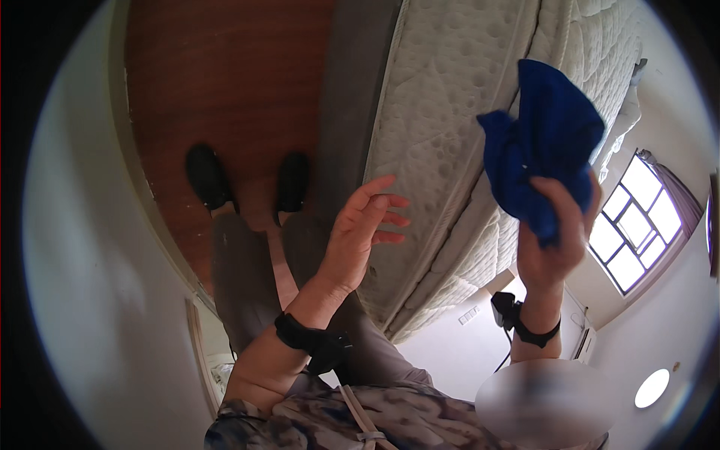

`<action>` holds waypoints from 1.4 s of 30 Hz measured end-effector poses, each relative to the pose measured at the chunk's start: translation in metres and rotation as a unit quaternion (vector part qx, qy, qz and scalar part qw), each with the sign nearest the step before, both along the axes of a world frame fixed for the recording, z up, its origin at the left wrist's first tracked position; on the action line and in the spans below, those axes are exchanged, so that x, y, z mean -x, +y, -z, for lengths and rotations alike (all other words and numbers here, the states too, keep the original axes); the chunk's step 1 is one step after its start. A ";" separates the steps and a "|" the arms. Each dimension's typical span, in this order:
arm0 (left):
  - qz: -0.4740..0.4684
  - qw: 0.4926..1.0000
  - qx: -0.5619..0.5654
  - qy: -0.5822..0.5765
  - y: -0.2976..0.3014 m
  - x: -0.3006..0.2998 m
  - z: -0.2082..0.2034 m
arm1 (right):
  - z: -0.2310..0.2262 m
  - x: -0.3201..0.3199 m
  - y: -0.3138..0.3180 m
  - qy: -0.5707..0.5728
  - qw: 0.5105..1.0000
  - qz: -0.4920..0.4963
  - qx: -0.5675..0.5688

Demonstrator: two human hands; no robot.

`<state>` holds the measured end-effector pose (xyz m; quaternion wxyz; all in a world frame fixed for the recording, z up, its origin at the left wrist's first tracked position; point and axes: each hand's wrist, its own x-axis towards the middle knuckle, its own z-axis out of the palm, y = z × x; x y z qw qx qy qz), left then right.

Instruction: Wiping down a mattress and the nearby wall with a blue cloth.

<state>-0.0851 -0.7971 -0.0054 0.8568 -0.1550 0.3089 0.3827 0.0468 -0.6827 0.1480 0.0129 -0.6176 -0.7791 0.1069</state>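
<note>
The head view showed the right hand pinching a blue cloth, its thumb laid over the near side and its other fingers partly hidden behind the folds. The cloth was gripped near its lower end, probably so that the rest could stay loose: one broad flap stood up beyond the hand, a smaller corner stuck out to the left, and a short tail lay below the thumb. It appeared in front of the pale quilted mattress; whether it touched it could not be told.

The left hand was empty, its fingers spread and slightly curled toward the mattress side, perhaps left free for balance or to support the cloth. Whether its fingertips met the fabric was unclear.

Each wrist carried a black strapped device, set back seemingly to leave the palms unhindered. Dark shoes stood on the reddish-brown floor alongside the grey bed base, close enough, it seemed, for an easy reach.
</note>
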 end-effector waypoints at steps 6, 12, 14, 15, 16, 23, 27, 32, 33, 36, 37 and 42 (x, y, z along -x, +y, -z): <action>-0.011 0.997 -0.046 0.061 -0.006 -0.008 0.001 | 0.034 -0.023 -0.076 -0.082 0.956 -0.217 0.177; -0.007 0.971 -0.066 0.228 -0.055 0.009 0.014 | 0.040 -0.007 -0.138 -0.029 0.888 -0.281 0.363; 0.008 0.968 -0.001 0.252 -0.066 0.015 0.017 | 0.042 -0.002 -0.130 -0.008 0.866 -0.275 0.418; 0.008 0.967 0.003 0.255 -0.064 0.014 0.015 | 0.046 0.007 -0.113 -0.010 0.898 -0.233 0.372; -0.012 0.966 -0.007 0.259 -0.059 0.006 0.014 | 0.051 0.013 -0.094 -0.018 0.928 -0.188 0.321; 0.018 0.961 -0.009 0.277 -0.053 -0.005 0.032 | 0.123 0.029 -0.055 -0.162 0.976 -0.100 0.110; 0.024 0.969 0.001 0.245 -0.062 -0.019 0.042 | 0.170 -0.012 -0.114 -0.265 0.949 -0.110 0.133; 0.038 0.978 0.003 0.206 -0.059 -0.012 0.038 | 0.171 -0.040 -0.194 -0.189 0.936 -0.166 0.246; 0.031 0.977 -0.005 0.211 -0.060 -0.010 0.039 | 0.162 -0.037 -0.207 -0.189 0.936 -0.166 0.245; 0.028 0.976 -0.011 0.214 -0.057 -0.012 0.040 | 0.146 -0.031 -0.211 -0.183 0.865 -0.168 0.437; 0.030 0.977 -0.014 0.213 -0.058 -0.013 0.039 | 0.140 -0.026 -0.200 -0.176 0.868 -0.125 0.448; 0.059 0.968 -0.090 0.228 -0.074 -0.021 0.041 | 0.071 0.001 -0.079 -0.098 0.975 -0.060 0.189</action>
